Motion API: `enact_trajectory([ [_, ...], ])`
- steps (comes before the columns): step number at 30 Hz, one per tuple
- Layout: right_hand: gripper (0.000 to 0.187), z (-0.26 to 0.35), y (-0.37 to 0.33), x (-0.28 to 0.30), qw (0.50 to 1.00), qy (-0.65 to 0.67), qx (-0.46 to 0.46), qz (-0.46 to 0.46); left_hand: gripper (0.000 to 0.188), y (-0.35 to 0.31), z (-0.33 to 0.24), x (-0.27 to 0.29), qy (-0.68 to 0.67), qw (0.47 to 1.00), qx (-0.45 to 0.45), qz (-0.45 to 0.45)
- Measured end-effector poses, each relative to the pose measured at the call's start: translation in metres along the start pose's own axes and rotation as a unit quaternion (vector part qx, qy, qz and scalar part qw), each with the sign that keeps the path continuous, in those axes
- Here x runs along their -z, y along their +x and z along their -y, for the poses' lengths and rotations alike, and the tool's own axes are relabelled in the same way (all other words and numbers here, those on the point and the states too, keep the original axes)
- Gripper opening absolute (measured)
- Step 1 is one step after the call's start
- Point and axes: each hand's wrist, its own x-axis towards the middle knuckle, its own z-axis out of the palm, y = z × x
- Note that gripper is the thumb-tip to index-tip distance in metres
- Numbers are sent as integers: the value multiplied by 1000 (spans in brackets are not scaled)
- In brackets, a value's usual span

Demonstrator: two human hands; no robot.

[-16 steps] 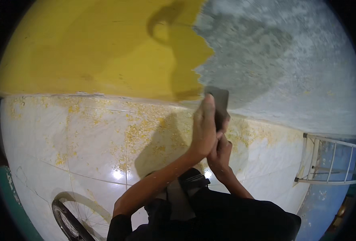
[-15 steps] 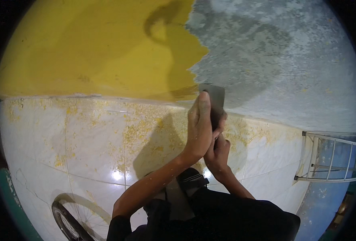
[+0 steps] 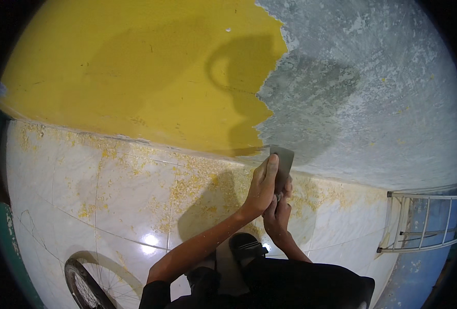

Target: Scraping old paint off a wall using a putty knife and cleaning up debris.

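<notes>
A flat grey metal scraper (image 3: 285,164) is held in both my hands, its blade edge at the foot of the wall near the ragged border between yellow paint (image 3: 151,77) and bare grey plaster (image 3: 372,103). My left hand (image 3: 262,188) is wrapped along the scraper's left side, thumb stretched up the blade. Lower down, my right hand (image 3: 277,213) closes round its rear end; the fingers partly cover one another and the handle.
Yellow paint flakes (image 3: 202,185) litter the pale tiled floor (image 3: 130,211). A bicycle wheel (image 3: 87,286) is at the lower left. To the right a white metal rack (image 3: 424,221) stands by a blue wall (image 3: 419,268). My sandalled foot (image 3: 246,247) is below my hands.
The view has shifted, so wall and floor sit lower in the picture. Both hands keep hold of the scraper, which stays low on the wall beside the paint border.
</notes>
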Motion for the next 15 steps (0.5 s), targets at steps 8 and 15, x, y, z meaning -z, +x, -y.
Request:
enact_trajectory([
  [8, 16, -7, -3, -2, 997, -70, -4, 34, 39, -1, 4, 8, -34, 998, 43, -18],
  [15, 14, -5, 4, 0, 996, -72, 42, 36, 44, -1, 3, 5, -38, 996, 59, -52],
])
